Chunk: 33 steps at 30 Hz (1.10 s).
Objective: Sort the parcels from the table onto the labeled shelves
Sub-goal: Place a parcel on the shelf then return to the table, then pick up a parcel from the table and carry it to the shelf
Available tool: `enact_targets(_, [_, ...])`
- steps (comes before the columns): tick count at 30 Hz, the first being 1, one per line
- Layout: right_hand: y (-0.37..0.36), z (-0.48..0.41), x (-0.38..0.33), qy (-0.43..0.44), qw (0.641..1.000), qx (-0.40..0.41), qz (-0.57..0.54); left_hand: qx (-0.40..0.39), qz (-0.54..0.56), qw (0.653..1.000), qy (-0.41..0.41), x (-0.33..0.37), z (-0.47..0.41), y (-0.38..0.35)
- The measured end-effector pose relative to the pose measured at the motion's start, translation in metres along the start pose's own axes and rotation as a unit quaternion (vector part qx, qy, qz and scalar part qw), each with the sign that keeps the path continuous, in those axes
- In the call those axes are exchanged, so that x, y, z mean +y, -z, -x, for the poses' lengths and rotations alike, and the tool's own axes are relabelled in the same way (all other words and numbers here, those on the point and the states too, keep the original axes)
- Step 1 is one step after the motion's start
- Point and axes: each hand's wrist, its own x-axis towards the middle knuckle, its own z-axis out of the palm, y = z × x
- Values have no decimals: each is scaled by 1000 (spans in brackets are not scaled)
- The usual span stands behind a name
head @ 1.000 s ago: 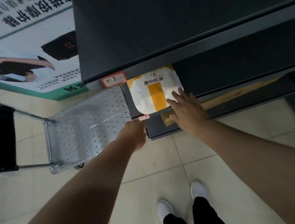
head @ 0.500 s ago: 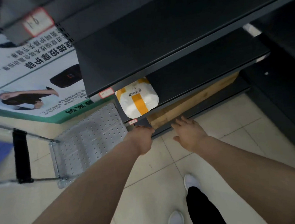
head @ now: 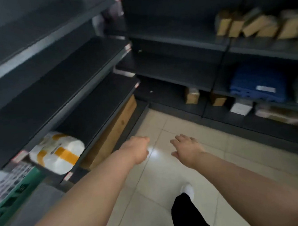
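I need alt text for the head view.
Two bare hands reach forward over a tiled floor, the left hand curled, the right hand open. A white and orange parcel lies on a low dark shelf at left; brown boxes stand on shelves at right.

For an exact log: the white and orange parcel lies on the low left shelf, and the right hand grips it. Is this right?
Not quite. The white and orange parcel does lie on the low left shelf, but the right hand does not grip it: it is open over the floor, apart from the parcel. The head view shows this.
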Motion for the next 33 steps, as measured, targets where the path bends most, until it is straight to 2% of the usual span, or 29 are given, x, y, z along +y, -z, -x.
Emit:
enact_targets(7, [-10, 146, 141, -216, 971, 64, -76, 15, -87, 979, -181, 201, -29, 16])
enact_targets(12, [-24, 254, 236, -339, 924, 134, -115, 15, -146, 941, -306, 362, -28, 16])
enact_targets(17, [-45, 373, 334, -441, 877, 145, -126, -2, -166, 902, -398, 525, -10, 2])
enact_targets(21, [-59, 468, 396, -536, 814, 179, -138, -16, -131, 876, -463, 649, 17, -9])
enact_targets(25, [-73, 540, 427, -605, 751, 216, -152, -20, -166, 836, -523, 747, 47, -22])
enact_targets(33, [-112, 642, 480, -706, 646, 225, -185, -51, -198, 772, -602, 896, 75, -64])
